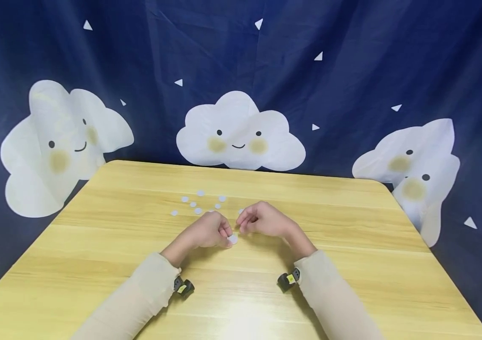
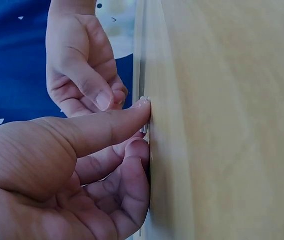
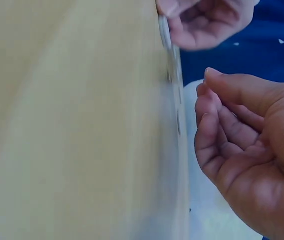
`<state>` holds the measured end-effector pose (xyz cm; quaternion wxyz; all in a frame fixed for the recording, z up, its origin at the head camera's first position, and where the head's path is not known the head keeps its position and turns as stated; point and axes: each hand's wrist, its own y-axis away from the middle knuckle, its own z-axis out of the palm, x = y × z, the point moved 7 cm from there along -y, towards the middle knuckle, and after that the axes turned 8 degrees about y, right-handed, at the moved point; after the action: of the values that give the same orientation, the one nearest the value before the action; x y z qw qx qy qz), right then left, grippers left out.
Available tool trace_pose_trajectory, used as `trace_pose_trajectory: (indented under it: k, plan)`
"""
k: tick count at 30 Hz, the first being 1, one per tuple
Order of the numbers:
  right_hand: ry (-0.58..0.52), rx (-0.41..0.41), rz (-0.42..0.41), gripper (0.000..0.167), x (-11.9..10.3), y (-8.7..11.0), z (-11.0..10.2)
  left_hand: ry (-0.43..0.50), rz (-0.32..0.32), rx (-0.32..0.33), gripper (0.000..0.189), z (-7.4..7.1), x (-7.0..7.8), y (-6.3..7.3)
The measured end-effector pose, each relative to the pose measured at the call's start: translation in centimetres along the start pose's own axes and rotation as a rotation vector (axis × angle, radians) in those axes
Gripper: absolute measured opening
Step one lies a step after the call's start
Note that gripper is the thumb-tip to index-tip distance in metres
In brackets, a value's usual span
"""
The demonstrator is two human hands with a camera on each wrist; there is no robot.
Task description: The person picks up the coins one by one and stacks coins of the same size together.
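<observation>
My left hand [image 1: 210, 230] pinches a flat white disc [image 1: 232, 239] between thumb and fingers, just above the wooden tabletop. Edge-on, the disc [image 3: 164, 32] looks thick or layered in the right wrist view; whether it is several discs together I cannot tell. Across from it is my right hand [image 1: 266, 220], its fingers curled and thumb tip close to the index fingertip. Nothing shows between them in the right wrist view. The right hand [image 2: 84, 65] hovers a little beyond the left fingertips. One white disc [image 1: 241, 211] is partly hidden behind the right fingers.
Several small white discs lie scattered on the table [image 1: 109, 231] beyond the left hand, among them a disc [image 1: 200, 193] at the back and a disc [image 1: 174, 213] at the left. A dark blue curtain [image 1: 224, 42] with clouds hangs behind the table's far edge.
</observation>
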<state>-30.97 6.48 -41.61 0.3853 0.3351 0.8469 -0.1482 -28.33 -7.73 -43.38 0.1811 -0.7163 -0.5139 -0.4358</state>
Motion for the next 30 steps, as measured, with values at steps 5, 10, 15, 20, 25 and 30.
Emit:
trace_pose_trajectory:
  k: [5, 10, 15, 20, 25, 30]
  plan:
    - [0.096, 0.054, 0.058, 0.014, 0.9, -0.2, -1.7, 0.003, 0.003, 0.002, 0.02, 0.0, 0.1, 0.1]
    - [0.171, 0.069, 0.123, 0.015, 1.9, -0.9, -2.7, 0.008, 0.002, 0.004, 0.019, 0.1, 0.3, 0.2]
    - [0.221, 0.058, 0.135, 0.019, 2.4, -2.0, -3.4, 0.008, -0.004, 0.007, 0.019, 0.0, 0.4, 0.2]
    - [0.226, 0.044, 0.153, 0.024, 3.2, -3.2, -3.5, 0.005, -0.008, 0.012, 0.019, -0.1, 0.4, 0.3]
    - [0.249, 0.034, 0.156, 0.022, 3.8, -3.7, -3.3, 0.004, -0.008, 0.013, 0.019, -0.1, 0.5, 0.3]
    - [0.246, 0.034, 0.151, 0.017, 4.1, -4.0, -3.2, 0.004, -0.02, 0.01, 0.019, -0.1, 0.4, 0.3]
